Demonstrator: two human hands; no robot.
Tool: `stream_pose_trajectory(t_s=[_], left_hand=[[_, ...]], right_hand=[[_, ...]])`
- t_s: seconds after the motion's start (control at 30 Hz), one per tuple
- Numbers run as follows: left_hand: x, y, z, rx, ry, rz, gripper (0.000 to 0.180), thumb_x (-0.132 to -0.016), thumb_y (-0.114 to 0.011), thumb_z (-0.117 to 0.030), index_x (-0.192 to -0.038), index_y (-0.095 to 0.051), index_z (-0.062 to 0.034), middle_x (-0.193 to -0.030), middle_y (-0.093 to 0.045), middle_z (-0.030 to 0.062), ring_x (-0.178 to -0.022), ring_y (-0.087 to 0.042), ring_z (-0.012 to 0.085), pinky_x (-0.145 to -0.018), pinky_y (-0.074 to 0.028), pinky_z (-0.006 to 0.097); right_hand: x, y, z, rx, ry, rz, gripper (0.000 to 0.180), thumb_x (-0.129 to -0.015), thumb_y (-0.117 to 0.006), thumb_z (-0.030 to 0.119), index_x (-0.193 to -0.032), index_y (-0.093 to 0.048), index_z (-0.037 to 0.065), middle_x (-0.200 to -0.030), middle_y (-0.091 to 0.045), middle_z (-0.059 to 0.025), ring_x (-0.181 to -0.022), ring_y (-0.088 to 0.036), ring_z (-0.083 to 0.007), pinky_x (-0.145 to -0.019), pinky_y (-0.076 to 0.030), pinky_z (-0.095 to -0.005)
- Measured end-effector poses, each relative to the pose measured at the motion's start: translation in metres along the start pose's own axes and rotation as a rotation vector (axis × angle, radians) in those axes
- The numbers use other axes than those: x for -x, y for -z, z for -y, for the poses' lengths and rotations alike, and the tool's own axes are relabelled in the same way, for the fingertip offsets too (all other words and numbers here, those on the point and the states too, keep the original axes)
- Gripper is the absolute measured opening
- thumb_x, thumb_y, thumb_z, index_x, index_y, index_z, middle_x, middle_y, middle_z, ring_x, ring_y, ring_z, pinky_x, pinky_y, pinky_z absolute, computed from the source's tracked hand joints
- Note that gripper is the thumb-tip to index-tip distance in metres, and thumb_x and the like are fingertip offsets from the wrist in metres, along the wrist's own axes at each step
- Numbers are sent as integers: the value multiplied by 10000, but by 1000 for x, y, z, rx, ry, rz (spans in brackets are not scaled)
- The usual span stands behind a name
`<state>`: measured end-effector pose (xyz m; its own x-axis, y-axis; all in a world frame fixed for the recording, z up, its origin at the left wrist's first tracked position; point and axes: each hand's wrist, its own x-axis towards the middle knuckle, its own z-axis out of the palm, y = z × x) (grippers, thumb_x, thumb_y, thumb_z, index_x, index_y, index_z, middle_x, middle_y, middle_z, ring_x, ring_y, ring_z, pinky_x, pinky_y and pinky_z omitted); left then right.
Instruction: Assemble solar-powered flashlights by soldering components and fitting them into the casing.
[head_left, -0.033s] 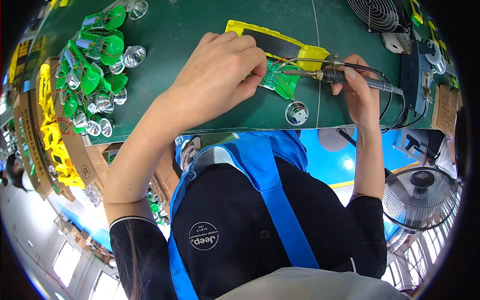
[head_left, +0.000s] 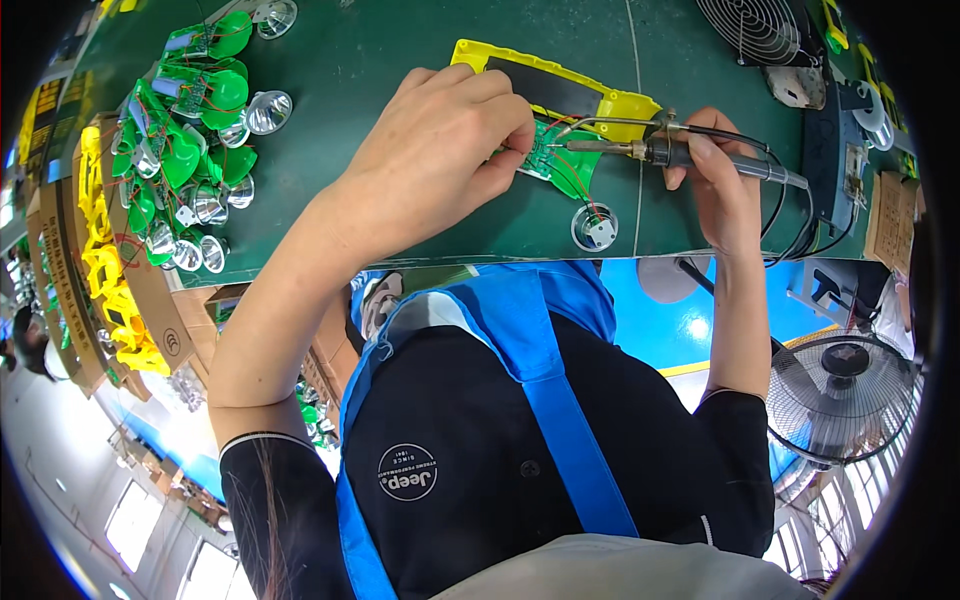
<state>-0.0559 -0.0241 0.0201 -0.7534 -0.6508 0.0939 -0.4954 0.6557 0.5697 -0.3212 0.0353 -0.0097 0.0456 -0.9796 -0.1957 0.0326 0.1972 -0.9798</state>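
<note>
My left hand is closed, thumb and forefinger pinched together at the left end of a green circuit board; what they grip is hidden behind the fingers. A soldering iron with a thin curved metal tube clamped above it is held in my right hand. Its tip points left and meets the board, or nearly so. Attached to the board is a green plastic piece, from which red wires run to a round silver reflector. Just behind lies a yellow housing with a black inset, partly covered by my left hand.
Green assemblies with silver reflectors are heaped at the left of the green table. Yellow frames stand beside a cardboard box. At right are a blue-grey soldering unit, looped black cables and a fan guard. A larger fan stands below.
</note>
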Motion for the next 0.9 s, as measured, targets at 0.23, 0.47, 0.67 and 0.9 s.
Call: stream_pose_trajectory(t_s=[0.23,0.47,0.67,0.9], left_hand=[[-4,-1,-3,-84,32,21,114,-669,-610,-9,-748,-535,-44,-737,-549,66,-762,-541,254,-694,-409,355],[-6,-3,-1,-58,25,2,105,-665,-607,-6,-736,-535,-33,-720,-551,74,-740,-549,266,-685,-430,364],[-5,-4,-1,-46,34,-26,73,-668,-609,-21,-706,-547,-32,-703,-556,84,-731,-557,268,-677,-437,370],[-4,-3,-2,-52,36,-24,101,-666,-614,-8,-734,-543,-35,-715,-558,71,-737,-552,262,-674,-424,359]], right_hand=[[-4,-6,8,33,-24,64,292,-794,-585,251,-855,-518,-27,-716,-563,-83,-596,-527,-122,-601,-405,-231],[-2,-11,11,107,-62,50,306,-774,-603,254,-852,-522,-30,-668,-550,-79,-593,-541,-116,-603,-410,-222],[-1,-9,7,124,-40,50,307,-772,-612,249,-856,-522,-33,-701,-559,-90,-597,-550,-119,-602,-424,-224],[6,-2,0,-13,53,-19,304,-804,-567,257,-872,-517,-35,-723,-557,-99,-592,-540,-129,-609,-432,-240]])
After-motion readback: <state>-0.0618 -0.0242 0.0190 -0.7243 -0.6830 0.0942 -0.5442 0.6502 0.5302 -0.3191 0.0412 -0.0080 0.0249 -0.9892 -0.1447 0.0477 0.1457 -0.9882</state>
